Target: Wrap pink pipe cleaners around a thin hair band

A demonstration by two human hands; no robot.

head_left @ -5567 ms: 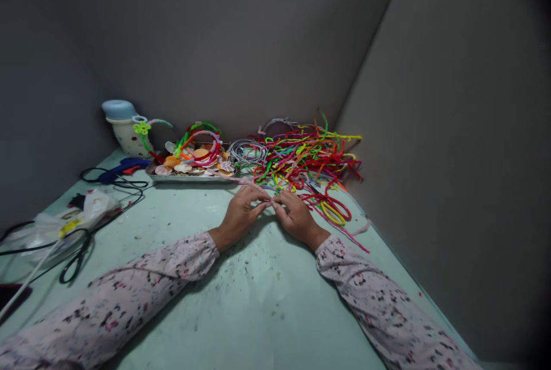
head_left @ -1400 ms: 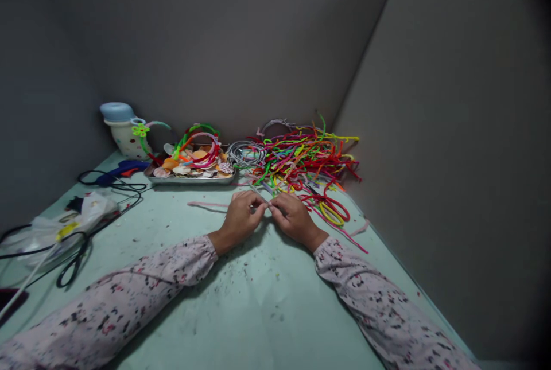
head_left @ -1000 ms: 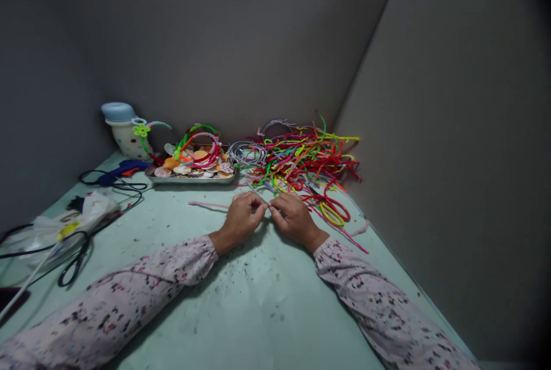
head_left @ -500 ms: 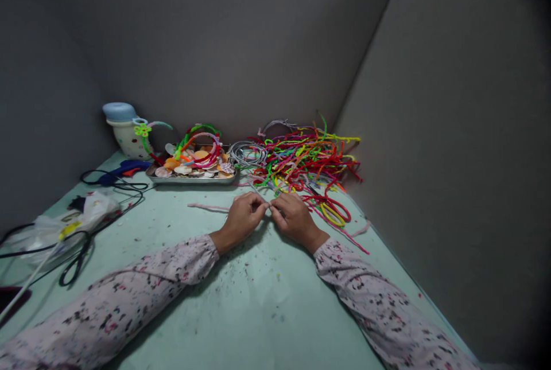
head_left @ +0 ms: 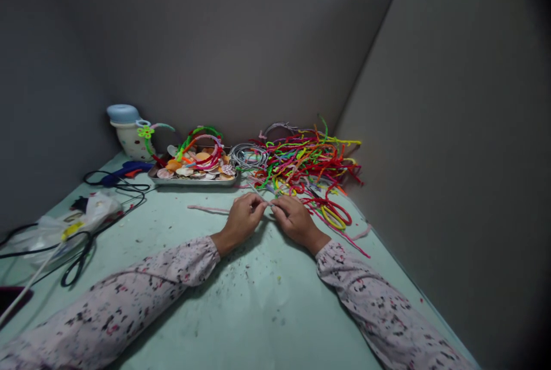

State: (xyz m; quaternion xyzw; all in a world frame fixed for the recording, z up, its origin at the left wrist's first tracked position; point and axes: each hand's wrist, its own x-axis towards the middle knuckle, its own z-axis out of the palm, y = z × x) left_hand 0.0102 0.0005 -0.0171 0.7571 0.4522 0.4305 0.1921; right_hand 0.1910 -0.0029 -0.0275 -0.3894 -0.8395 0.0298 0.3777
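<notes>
Above the middle of the table, my left hand and my right hand meet fingertip to fingertip, both closed in a pinch. Between them is a short piece of a thin, pale pipe cleaner, mostly covered by the fingers. A pale grey strand shows just beyond my left fingers; whether it is the same piece I cannot tell. Left of my left hand stretches a pale pink pipe cleaner, its right end hidden behind the hand.
A tangled heap of colourful pipe cleaners fills the back right, beside a grey wire coil. Seashells and wrapped hoops fill a metal tray. A blue-lidded cup, blue glue gun, cables and plastic bag occupy the left.
My right fingers have shifted very slightly, with the pinch kept between both hands. The whole view has moved a little; the table items stay put.
</notes>
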